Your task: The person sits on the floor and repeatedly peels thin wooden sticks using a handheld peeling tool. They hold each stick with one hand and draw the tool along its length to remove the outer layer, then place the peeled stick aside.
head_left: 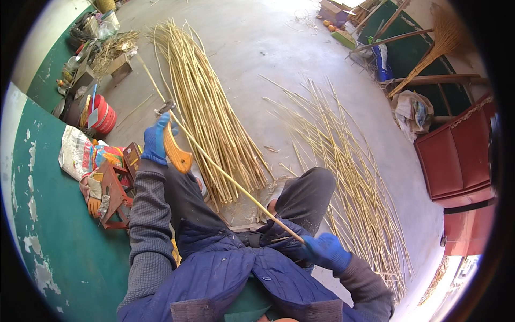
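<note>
Your right hand [326,250] is clenched around the near end of a long stalk [225,174], which runs slantwise across your lap and up past your left hand [156,139]. That hand grips a wooden-handled knife [176,151], set against the stalk. On the floor [257,48] beyond your knees lies a bundle [206,107] of stalks.

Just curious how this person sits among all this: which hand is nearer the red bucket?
Left. The left hand grips a wooden-handled knife just right of the red bucket; the right hand is far across, holding the stalk's end.
</note>
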A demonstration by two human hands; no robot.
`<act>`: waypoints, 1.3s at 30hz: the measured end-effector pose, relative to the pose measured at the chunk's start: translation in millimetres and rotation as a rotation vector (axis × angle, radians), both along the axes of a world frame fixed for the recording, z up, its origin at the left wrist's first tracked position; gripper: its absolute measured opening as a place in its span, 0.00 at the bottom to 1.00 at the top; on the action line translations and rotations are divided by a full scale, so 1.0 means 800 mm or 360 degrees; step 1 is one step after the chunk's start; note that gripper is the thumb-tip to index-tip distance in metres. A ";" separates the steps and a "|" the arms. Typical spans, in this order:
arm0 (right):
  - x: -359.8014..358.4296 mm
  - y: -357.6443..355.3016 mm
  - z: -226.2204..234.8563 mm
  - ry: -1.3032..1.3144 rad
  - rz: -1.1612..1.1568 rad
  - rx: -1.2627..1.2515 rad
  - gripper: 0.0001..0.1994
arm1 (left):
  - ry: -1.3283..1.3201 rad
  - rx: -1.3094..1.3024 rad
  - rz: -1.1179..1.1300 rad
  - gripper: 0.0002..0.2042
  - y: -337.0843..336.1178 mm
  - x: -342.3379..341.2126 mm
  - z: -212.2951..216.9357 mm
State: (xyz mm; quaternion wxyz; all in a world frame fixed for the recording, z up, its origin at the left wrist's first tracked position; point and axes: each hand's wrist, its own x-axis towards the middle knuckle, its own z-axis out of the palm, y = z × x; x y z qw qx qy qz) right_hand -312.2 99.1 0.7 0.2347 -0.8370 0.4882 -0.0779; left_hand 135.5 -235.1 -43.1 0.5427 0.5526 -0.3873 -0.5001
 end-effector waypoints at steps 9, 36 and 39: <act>0.018 -0.074 0.007 -0.0751 -0.0411 0.0442 0.24 | 0.0005 0.0175 -0.0349 0.28 0.063 -0.103 0.020; -0.261 0.113 -0.008 0.0774 -0.0695 -0.0572 0.11 | -0.0364 -0.0055 0.0297 0.27 -0.049 0.308 0.043; -0.267 0.096 -0.034 0.0789 -0.0785 -0.0560 0.09 | -0.0408 0.0042 0.0088 0.26 -0.038 0.222 0.025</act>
